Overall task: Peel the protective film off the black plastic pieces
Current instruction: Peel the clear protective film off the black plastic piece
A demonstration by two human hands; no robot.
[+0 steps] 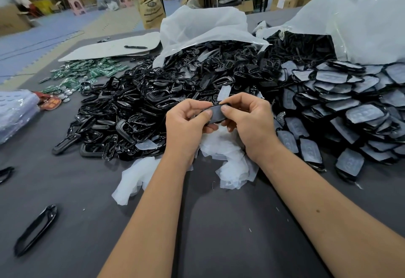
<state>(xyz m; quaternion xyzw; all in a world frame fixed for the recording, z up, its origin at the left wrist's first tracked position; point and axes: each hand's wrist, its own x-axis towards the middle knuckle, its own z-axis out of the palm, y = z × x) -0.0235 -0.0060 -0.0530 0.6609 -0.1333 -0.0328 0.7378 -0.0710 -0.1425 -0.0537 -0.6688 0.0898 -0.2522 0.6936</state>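
Both hands hold one black plastic piece (215, 114) above the table's middle. My left hand (188, 124) grips its left end between thumb and curled fingers. My right hand (247, 120) pinches its right end, thumb on top. A strip of translucent film (223, 92) shows just above the piece; whether it is attached I cannot tell. Film-covered black pieces (341, 111) are heaped on the right. A heap of glossy black frames (140, 107) lies to the left and behind. Peeled film scraps (228, 159) lie under my hands.
Two large clear plastic bags (203, 25) spill black parts at the back. Green circuit boards (87, 71) lie at the back left beside a white board (114, 47) with a pen. Loose black frames (36, 229) rest on the grey table at the front left.
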